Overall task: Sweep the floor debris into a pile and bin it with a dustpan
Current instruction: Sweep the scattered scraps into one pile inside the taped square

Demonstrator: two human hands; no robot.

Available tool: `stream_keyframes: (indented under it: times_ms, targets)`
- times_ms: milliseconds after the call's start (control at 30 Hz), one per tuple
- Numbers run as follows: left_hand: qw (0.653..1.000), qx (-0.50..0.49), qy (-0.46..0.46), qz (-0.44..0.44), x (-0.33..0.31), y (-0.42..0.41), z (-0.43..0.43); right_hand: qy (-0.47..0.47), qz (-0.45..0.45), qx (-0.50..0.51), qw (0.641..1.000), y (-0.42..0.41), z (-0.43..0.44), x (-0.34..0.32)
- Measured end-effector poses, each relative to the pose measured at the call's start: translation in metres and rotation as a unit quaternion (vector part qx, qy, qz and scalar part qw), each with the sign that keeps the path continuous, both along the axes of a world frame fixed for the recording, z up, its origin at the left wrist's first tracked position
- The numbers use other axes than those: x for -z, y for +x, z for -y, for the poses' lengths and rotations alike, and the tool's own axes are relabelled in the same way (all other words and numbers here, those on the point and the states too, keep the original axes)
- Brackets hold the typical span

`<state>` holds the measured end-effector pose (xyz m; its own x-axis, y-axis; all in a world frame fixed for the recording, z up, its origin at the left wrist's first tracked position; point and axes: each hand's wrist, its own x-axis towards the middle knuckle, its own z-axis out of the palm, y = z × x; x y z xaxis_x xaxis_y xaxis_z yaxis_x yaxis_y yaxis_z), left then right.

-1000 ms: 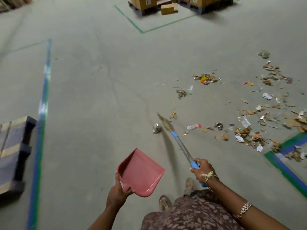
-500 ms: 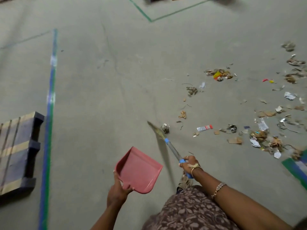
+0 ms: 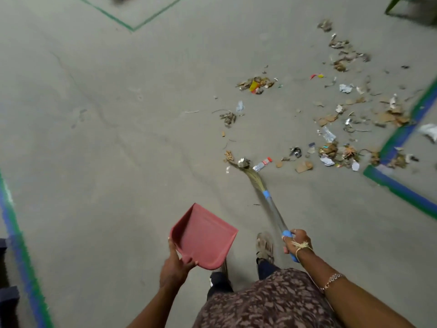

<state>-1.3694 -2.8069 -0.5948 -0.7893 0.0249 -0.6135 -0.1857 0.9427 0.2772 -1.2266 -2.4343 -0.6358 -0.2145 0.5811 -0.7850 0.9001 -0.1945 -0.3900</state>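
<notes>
We see the right hand wrapped around the blue grip of a broom, fingers closed on the handle. The clear shaft runs up and to the left from the hand to a blue collar, where the straw-coloured bristles begin. The bristle tips rest on the grey concrete floor, touching a crumpled silver ball and lying just beside a small clear tube with a red cap.

The left hand holds a red dustpan by its near rim, fingers curled over the edge — the pan is off the floor, tilted, its open mouth facing up and away from us.

The debris is scattered, not piled: cardboard scraps, torn paper, bits of foil and plastic spread across the floor to the right of the broom head, with a smaller cluster around a yellow scrap farther off. Some pieces lie against the blue-and-green floor tape at the right — another taped line runs along the left edge. One sandalled foot shows between the dustpan and the right hand, above a patterned brown garment.
</notes>
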Motion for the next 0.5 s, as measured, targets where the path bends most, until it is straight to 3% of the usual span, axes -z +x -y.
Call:
stream_keyframes:
  times_ms: [267, 433, 500]
  targets:
    - [0.99, 0.131, 0.043, 0.005, 0.016, -0.063, 0.0, -0.076, 0.078, 0.086, 0.99, 0.026, 0.024, -0.02]
    - [0.983, 0.178, 0.045, 0.004, 0.028, -0.091, 0.023, -0.03, 0.043, 0.161, 0.985, 0.04, 0.064, -0.031]
    - [0.984, 0.169, 0.055, 0.013, 0.033, -0.102, 0.032, 0.009, 0.03, 0.146, 0.989, 0.051, 0.089, -0.031]
